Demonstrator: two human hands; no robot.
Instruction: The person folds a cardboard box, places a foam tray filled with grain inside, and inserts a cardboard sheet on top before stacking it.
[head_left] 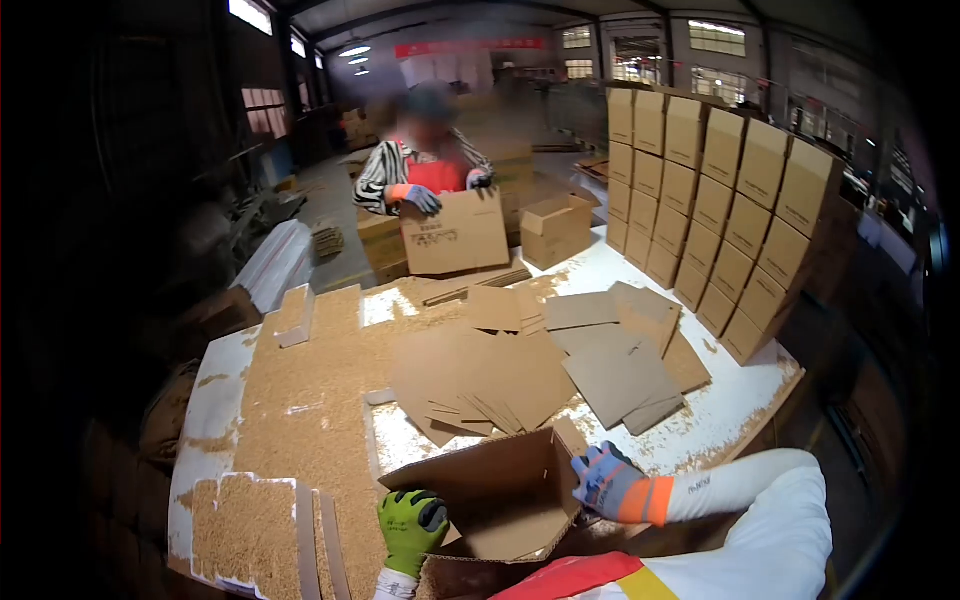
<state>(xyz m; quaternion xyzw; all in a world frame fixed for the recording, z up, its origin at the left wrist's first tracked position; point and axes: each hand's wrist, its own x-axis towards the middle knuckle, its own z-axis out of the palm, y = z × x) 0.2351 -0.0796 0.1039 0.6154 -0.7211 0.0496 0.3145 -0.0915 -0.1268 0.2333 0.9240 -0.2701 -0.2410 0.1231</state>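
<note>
An open cardboard box (545, 510) stands at the table's near edge, right in front of me, with its inside showing. My left hand (410, 525), in a green and black glove, is closed over the box's left edge. On the opposite side, my right hand (606, 478), in a blue-grey glove with an orange cuff, grips the right wall near the far corner. The fingertips of the right hand are partly hidden. A cardboard sheet lies on the bottom inside the box. Just beyond it are fanned brown cardboard sheets (490, 370) and greyish cardboard pads (620, 375).
Tall stacks of closed cartons (715, 210) line the table's right side. Across the table, a person (428, 165) in gloves holds a flattened carton (455, 235), beside an open box (556, 232). Loose tan granules (300, 400) cover the white table's left part, with cardboard strips (306, 540).
</note>
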